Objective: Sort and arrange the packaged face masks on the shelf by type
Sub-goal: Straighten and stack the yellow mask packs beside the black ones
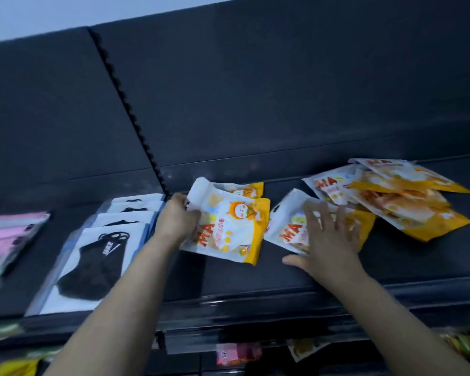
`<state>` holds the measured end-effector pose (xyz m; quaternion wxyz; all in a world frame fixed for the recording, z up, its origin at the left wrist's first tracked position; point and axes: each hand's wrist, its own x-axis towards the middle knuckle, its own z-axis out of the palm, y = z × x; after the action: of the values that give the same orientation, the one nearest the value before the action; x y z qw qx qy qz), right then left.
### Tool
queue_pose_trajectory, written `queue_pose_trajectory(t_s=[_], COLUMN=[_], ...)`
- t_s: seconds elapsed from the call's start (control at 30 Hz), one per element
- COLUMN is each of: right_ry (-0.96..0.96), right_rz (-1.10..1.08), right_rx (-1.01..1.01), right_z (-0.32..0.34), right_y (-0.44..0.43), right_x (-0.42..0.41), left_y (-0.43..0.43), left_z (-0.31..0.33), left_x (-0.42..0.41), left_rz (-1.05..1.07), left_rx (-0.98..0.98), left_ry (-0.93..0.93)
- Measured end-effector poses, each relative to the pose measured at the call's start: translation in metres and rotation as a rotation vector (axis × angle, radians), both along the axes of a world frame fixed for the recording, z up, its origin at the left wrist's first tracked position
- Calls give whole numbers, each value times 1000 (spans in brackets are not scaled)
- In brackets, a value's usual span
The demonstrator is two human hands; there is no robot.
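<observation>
While both hands are up on the shelf (255,275), they're apart, each busy with its own pack. The left hand (178,215) has its fingers curled round the left edge of a yellow-and-white pack (228,229) with orange "MA" lettering. A matching pack (248,189) sits right behind it, touching. Can't tell if the grip takes in both or only the front one.

The right hand (329,240) is laid flat, fingers spread, pressing down on a second yellow pack (286,226) just to the right of the first. The thumb sticks out left, down by the pack's near corner. There's a narrow strip of bare shelf between the two packs.

Past the right hand, further back and to the right, is a messy heap of yellow packs (407,202), overlapping at all angles, and its nearest pack overlaps the one under the fingers.

Just left of the left hand is a tidy overlapping row of black-mask packs (101,264). Pink packs (11,232) are at the far left, well apart from both hands. It's all a bit blurry.
</observation>
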<state>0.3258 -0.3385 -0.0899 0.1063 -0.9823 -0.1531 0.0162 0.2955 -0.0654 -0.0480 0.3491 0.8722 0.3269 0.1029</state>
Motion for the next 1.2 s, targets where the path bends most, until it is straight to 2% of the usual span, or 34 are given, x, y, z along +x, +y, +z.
queue_pose_trajectory(t_s=[0.07,0.1,0.17,0.2,0.3,0.4,0.47,0.5,0.57,0.63,0.67,0.7,0.73,0.8,0.87,0.93,0.97,1.07,1.1,1.2], right_ry=[151,192,213,217,177,-57,-261,-357,-479,-457,-402,-343,-301,-258,-197,-200,-158,228,302,317], right_rz=[-43,-52,-69,-82,-150,-141,-20,77,275,418,466,506,551,608,575,488,417,196,165,133], right_rx=[-17,-34,-70,-93,-79,139,264,273,148,-6,-60,-115,-157,-141,-49,-5,-5,143,211,343], right_z=[5,8,12,13,12,14,18,21,21,13,8,4,2,3,11,17,16,12,13,18], right_y=[4,4,4,2,-4,-1,12,22,44,66,75,82,88,95,94,90,86,73,72,80], right_x=[3,4,8,9,10,7,1,-4,-13,-27,-35,-43,-51,-59,-56,-52,-50,-51,-52,-46], left_y=[7,7,2,0,-5,-14,-16,-13,-9,4,14,24,32,42,41,37,33,26,25,22], left_z=[-9,-14,-21,-25,-27,-23,-24,-25,-25,-19,-17,-14,-11,-8,-14,-23,-23,-25,-25,-23], left_x=[-14,-18,-18,-16,-8,0,4,4,-1,-8,-12,-17,-23,-35,-42,-42,-42,-44,-44,-38], left_rz=[-106,-262,-615,-719,-769,-731,-718,-710,-598,-244,-107,-59,-111,-424,-720,-846,-863,-877,-879,-885], left_rx=[216,252,195,157,191,264,238,146,-285,-711,-812,-845,-826,-630,-311,54,165,158,141,202], left_ry=[68,54,93,143,260,262,230,186,-57,-365,-477,-528,-536,-380,-80,124,166,173,174,233])
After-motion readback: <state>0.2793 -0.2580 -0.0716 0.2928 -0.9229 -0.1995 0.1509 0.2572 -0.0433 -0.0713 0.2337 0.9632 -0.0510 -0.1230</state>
